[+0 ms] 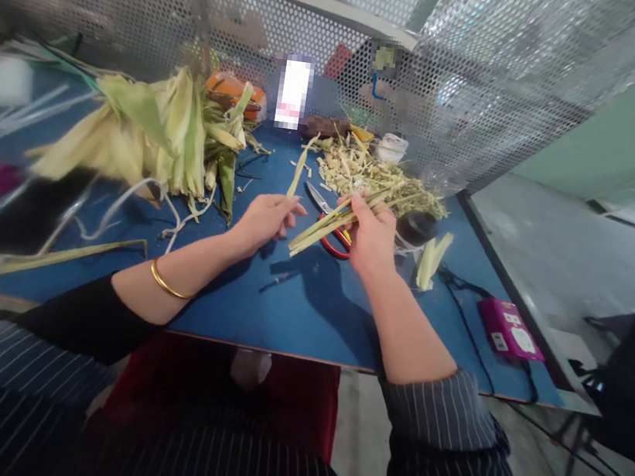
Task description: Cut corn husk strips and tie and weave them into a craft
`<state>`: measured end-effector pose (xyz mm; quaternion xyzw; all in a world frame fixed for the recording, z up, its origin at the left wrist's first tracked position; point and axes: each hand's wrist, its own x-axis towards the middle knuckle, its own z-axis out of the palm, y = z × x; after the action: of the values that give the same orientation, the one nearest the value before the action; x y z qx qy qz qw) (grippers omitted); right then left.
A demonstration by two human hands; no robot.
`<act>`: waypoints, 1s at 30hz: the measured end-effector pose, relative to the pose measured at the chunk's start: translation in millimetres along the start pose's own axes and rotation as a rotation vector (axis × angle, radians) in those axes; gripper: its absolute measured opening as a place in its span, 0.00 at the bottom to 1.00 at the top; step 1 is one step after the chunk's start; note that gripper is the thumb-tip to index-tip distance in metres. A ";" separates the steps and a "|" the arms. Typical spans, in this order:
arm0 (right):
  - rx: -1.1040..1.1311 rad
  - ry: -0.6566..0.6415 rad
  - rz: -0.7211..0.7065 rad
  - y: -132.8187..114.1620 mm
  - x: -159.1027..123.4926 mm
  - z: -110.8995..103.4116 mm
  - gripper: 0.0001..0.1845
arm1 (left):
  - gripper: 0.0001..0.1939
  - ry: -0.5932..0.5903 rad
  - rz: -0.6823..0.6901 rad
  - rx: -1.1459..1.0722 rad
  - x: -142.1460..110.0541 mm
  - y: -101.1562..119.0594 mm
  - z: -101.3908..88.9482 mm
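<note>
My left hand (268, 222) pinches one narrow strip of corn husk (299, 169), which points up and away from me. In my right hand (372, 233) is a small bundle of long dried husk strips (324, 227), slanting down to the left. Both hands hover over the blue table, a little apart. Beneath the bundle lie scissors (335, 250) with red handles and their blades toward the back. A heap of husk scraps (356, 161) spreads behind my right hand. Large pale green corn husks (173, 133) hang in a thick bunch at the left.
A black round object (417, 228) and a folded husk piece (432, 261) sit right of my right hand. Further right are a purple packet (510, 328) and black cables. A dark tablet-like panel (28, 212) and white cord lie left. Perforated metal mesh (334, 22) closes the back.
</note>
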<state>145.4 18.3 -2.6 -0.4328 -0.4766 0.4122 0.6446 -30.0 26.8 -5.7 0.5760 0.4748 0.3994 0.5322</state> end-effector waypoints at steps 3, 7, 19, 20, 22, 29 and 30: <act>0.012 -0.016 -0.021 -1.8 0.4 -0.9 0.08 | 0.19 0.163 0.136 0.386 14.9 -0.8 -23.3; -0.015 0.010 0.014 -0.9 0.5 -0.5 0.09 | 0.19 0.271 0.128 0.639 31.0 -0.2 -50.7; -0.103 -0.109 0.055 3.2 -3.9 1.3 0.08 | 0.14 0.503 0.436 0.902 12.1 16.5 -53.6; -0.117 -0.123 0.043 1.9 -5.4 2.8 0.08 | 0.14 0.383 0.442 0.788 7.5 17.6 -43.5; -0.151 -0.150 0.015 -1.4 -8.3 6.3 0.09 | 0.18 -0.005 0.253 0.458 -1.3 17.4 -23.0; -0.251 -0.181 -0.030 -5.4 -13.7 12.8 0.09 | 0.10 -0.497 -0.055 -0.007 -21.9 6.3 11.6; -0.250 -0.182 -0.027 -4.7 -13.6 12.7 0.10 | 0.07 -0.483 -0.064 0.014 -22.8 5.3 12.9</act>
<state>130.8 6.1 0.6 -0.4641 -0.5864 0.3784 0.5455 -22.1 1.7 -0.9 0.6431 0.3544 0.2296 0.6388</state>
